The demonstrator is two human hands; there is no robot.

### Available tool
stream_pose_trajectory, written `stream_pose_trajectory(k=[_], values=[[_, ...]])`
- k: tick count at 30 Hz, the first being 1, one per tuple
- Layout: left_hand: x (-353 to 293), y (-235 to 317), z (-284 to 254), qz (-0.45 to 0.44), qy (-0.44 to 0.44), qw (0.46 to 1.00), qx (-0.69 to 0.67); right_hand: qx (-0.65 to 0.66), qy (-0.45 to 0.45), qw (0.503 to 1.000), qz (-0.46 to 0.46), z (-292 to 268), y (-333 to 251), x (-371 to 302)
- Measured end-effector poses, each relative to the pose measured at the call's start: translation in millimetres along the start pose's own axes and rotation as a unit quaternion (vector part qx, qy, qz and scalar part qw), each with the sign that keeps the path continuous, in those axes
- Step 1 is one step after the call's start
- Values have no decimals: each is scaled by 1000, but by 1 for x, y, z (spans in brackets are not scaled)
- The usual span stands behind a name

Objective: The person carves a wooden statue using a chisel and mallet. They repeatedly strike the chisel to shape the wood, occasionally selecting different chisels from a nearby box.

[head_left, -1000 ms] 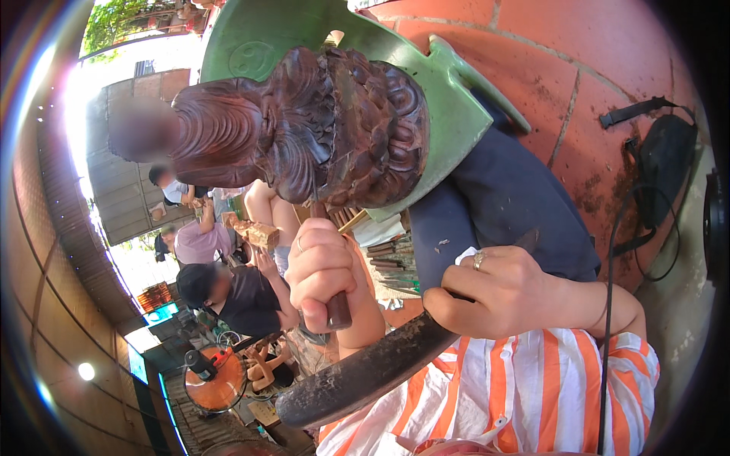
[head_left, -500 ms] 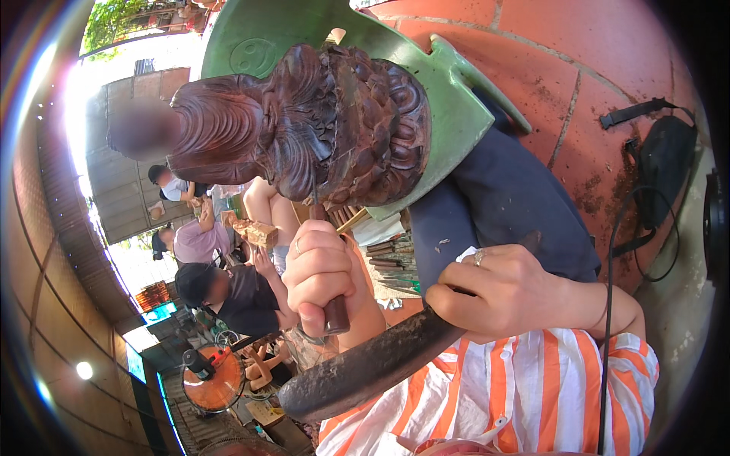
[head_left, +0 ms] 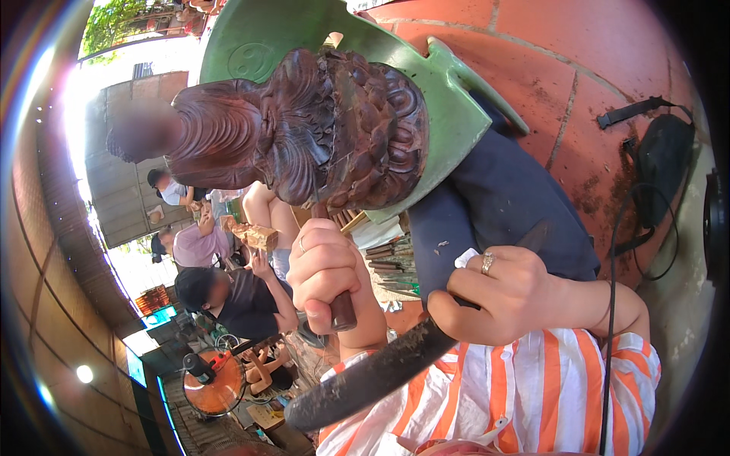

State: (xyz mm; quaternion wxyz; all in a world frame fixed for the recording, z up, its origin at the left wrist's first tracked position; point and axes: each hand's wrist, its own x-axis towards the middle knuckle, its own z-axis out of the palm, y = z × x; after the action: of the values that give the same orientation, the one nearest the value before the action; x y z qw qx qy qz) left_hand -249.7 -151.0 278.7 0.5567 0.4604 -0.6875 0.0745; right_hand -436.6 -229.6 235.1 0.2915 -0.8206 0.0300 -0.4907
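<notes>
A dark brown wooden statue (head_left: 293, 140), a robed figure on a petalled base, lies sideways on a green plastic chair (head_left: 456, 99). My left hand (head_left: 325, 262) is closed round the wooden handle of a carving chisel (head_left: 344, 313). The chisel's thin blade points up at the statue's lower edge; whether it touches the wood I cannot tell. In my right hand (head_left: 498, 292), fingers wrapped round it, is a dark club-like mallet (head_left: 372, 380). Its thick end hangs below the chisel handle, apart from it. A scrap of white (head_left: 466, 258) shows at the right hand's fingers.
Several chisels (head_left: 388, 258) lie beyond my left hand. To the left, people sit, one in a black cap (head_left: 196, 287), near a pale wood carving (head_left: 255, 234). An orange round fan (head_left: 213, 380) stands lower left. A black bag (head_left: 665, 163) rests on red floor tiles (head_left: 525, 83).
The mallet's thick end has dropped slightly, away from the chisel handle, and my right hand has turned a little. My left hand and the chisel stay nearly in place. A person behind has shifted an arm.
</notes>
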Motion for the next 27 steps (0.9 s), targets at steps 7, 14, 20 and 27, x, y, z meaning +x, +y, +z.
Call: stream_pose_trajectory(k=[7,14,20,27], values=[[4,3,-4,-11,-2,1000,-7,46,17,999,10,3,-1,1],[-3,1,4,19,-4,999,41,30,-4,1000,-1,2,-3,0],[0,-2,-4,24,-41,999,3,-65,-33,997,3,3,-6,-1],[3,-4,-11,35,-56,998,-1,-59,-9,998,7,2,-7,2]])
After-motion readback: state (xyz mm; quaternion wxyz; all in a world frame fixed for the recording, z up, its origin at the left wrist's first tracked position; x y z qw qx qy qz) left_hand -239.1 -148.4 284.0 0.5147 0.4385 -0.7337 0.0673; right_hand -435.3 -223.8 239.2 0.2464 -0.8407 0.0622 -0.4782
